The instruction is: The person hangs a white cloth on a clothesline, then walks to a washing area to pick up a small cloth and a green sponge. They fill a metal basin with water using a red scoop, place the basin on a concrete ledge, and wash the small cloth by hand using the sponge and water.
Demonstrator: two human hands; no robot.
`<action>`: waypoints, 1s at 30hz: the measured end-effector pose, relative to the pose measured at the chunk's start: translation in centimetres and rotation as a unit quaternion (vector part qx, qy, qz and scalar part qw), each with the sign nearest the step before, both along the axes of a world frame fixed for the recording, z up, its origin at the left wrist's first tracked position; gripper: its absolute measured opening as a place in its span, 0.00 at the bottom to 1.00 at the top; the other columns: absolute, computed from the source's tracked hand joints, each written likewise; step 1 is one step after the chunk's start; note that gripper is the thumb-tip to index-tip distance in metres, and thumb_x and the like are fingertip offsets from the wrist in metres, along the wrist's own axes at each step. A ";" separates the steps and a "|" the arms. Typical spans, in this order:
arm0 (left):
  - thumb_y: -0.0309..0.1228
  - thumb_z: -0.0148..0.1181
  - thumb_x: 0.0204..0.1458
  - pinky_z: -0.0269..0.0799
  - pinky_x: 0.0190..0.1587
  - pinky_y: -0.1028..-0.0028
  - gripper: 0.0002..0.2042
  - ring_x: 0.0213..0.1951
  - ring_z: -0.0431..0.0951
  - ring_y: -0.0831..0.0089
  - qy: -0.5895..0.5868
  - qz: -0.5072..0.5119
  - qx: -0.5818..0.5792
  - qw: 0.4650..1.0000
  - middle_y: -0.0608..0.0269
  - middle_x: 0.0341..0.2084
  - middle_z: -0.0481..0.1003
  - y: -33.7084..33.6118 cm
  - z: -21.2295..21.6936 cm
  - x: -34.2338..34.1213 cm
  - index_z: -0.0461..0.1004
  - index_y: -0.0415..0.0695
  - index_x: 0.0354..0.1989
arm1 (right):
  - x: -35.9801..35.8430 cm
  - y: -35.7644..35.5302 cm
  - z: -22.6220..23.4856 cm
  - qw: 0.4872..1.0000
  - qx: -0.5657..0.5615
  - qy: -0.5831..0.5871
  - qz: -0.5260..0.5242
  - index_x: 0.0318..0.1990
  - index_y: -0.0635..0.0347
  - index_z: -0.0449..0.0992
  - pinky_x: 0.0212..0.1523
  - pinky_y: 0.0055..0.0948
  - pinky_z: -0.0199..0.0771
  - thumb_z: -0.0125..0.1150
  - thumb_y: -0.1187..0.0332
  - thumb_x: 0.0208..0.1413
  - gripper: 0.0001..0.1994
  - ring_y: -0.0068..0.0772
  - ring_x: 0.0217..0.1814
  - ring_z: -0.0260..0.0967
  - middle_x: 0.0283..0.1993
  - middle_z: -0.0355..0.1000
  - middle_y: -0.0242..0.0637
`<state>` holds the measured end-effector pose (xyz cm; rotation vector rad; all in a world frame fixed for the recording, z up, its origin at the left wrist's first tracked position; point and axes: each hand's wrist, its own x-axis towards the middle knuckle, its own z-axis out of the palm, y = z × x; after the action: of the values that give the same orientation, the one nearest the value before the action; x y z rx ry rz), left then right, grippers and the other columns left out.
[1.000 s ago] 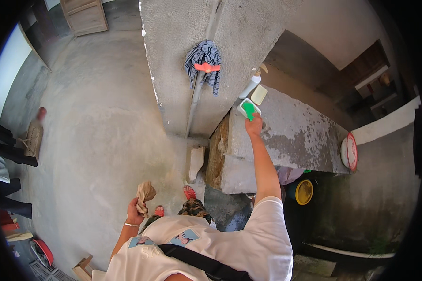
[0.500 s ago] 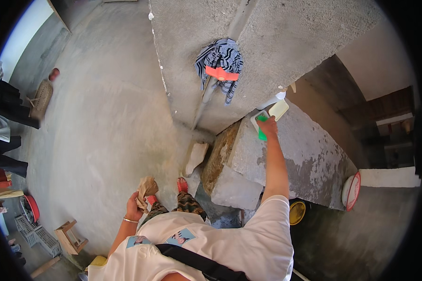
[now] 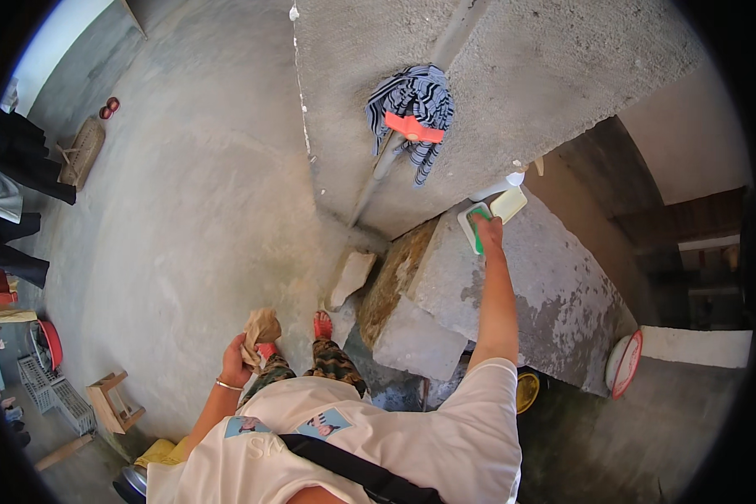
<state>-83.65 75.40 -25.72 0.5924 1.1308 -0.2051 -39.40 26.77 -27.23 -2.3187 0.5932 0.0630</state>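
Observation:
My left hand [image 3: 237,363] is closed on a crumpled brown cloth or paper [image 3: 262,328], held low in front of my left leg. My right arm reaches out over the rough concrete slab [image 3: 529,260]. At its far end my right hand [image 3: 490,232] grips a flat green object [image 3: 479,227] whose kind I cannot make out. The green piece is over or in a shallow white tray [image 3: 468,223], partly covered by my fingers. Right beside the tray is a pale yellow rectangular dish or lid [image 3: 508,203].
A mop with a striped head [image 3: 420,92] and orange clamp leans on the concrete wall. A white basin with a red rim [image 3: 624,364] stands against the slab's right side, a yellow bucket [image 3: 527,391] below. Left are a wooden stool [image 3: 115,402], grey crates [image 3: 56,395] and a woven basket [image 3: 82,153].
The green object has shifted from sticking out past the white tray to lying mostly within its outline. My left hand still holds the brown piece. The whole view has turned slightly.

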 end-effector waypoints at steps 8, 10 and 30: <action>0.41 0.50 0.53 0.66 0.18 0.76 0.12 0.19 0.69 0.75 -0.075 0.057 0.036 0.995 0.66 0.18 0.70 1.1 0.8 -2.8 0.69 0.47 0.37 | -2.5 2.5 3.9 0.896 0.430 0.043 -0.103 0.29 0.51 0.66 0.17 0.25 0.60 0.58 0.57 0.44 0.11 0.24 0.17 0.58 0.22 0.64 0.31; 0.41 0.52 0.52 0.65 0.18 0.76 0.11 0.19 0.68 0.76 -0.069 0.091 0.049 0.992 0.67 0.17 0.68 2.2 -0.9 -4.9 0.69 0.47 0.36 | -6.2 5.6 5.3 0.855 0.514 0.020 -0.059 0.32 0.52 0.66 0.20 0.24 0.59 0.56 0.57 0.48 0.11 0.23 0.20 0.57 0.26 0.64 0.31; 0.24 0.48 0.51 0.75 0.36 0.70 0.06 0.32 0.74 0.72 -0.220 0.554 0.178 0.783 0.63 0.31 0.71 13.1 -1.9 -43.8 0.69 0.43 0.36 | -56.2 61.2 2.5 0.561 0.502 0.568 0.332 0.46 0.58 0.66 0.26 0.27 0.60 0.48 0.56 0.54 0.18 0.28 0.26 0.57 0.33 0.64 0.34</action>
<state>-127.48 88.53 -27.62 0.1906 0.8912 1.1422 -95.55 87.96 -24.77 -0.9252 0.0616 1.8307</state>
